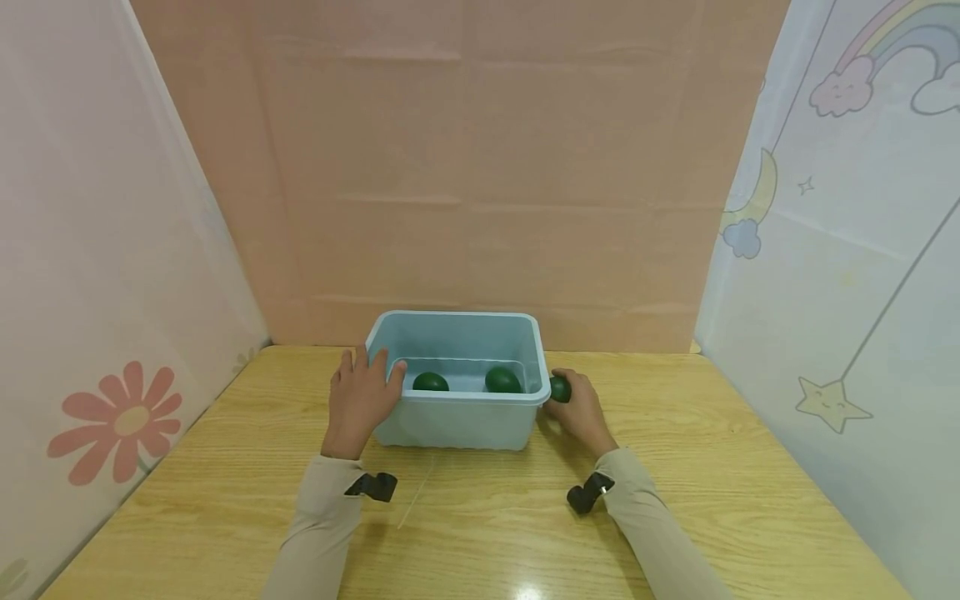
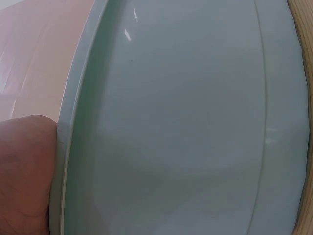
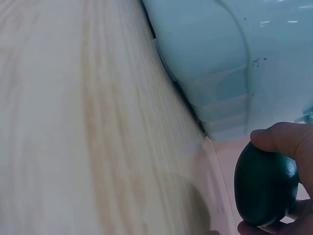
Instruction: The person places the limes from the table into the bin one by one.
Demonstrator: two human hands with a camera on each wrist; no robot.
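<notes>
A light blue plastic bin (image 1: 453, 423) stands on the wooden table, with two dark green, smooth egg-shaped things like avocados, a left one (image 1: 431, 382) and a right one (image 1: 502, 381), on its floor. My left hand (image 1: 362, 404) rests on the bin's front left corner, fingers spread over the left side and thumb at the front rim. In the left wrist view, part of that hand (image 2: 27, 171) lies along the rim. Just outside the bin's right wall, my right hand (image 1: 579, 410) grips a third avocado-like thing (image 3: 264, 183) between thumb and fingers, beside the rim.
The wooden table (image 1: 465, 533) reaches forward to a brown paper backdrop (image 1: 480, 167). Pale printed sheets hang on both sides, a flower on the left sheet (image 1: 112, 250) and a star on the right sheet (image 1: 862, 292). Each wrist carries a black camera mount.
</notes>
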